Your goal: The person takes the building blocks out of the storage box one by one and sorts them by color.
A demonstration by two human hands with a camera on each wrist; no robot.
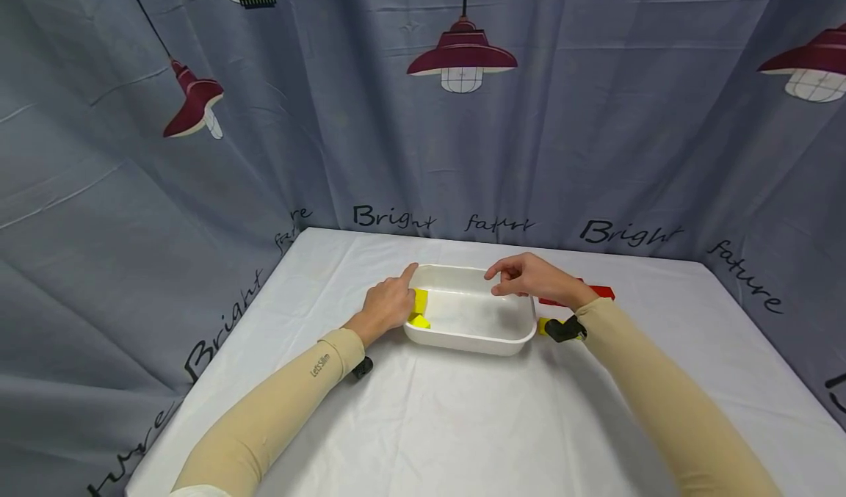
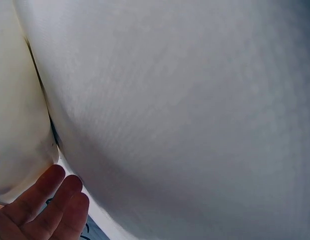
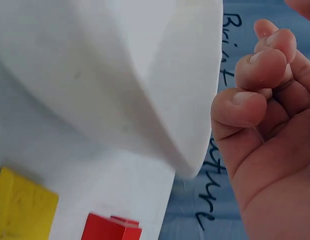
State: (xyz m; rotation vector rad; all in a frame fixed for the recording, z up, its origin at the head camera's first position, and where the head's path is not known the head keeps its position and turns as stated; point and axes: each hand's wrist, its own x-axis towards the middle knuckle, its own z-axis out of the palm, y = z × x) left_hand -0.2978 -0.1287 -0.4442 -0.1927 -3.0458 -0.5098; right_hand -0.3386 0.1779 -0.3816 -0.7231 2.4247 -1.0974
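Note:
A white rectangular dish (image 1: pixel 472 347) stands on the table. Inside it, at the left end, lie yellow pieces (image 1: pixel 420 301). My left hand (image 1: pixel 388 302) touches the dish's left end, its index finger stretched along the rim. Nearly straight fingers (image 2: pixel 42 210) of that hand show beside the dish wall in the left wrist view. Over the right part of the dish hovers my right hand (image 1: pixel 529 275), fingers loosely bent and nothing held. The right wrist view shows those bent fingers (image 3: pixel 240 107) beyond the dish wall (image 3: pixel 119 95).
Right of the dish, partly behind my right wrist, lie a red block (image 1: pixel 603 291) and a yellow block (image 1: pixel 543 326). A white cloth (image 1: pixel 463 423) covers the table. A grey-blue curtain (image 1: pixel 370 137) printed with lamps hangs behind it.

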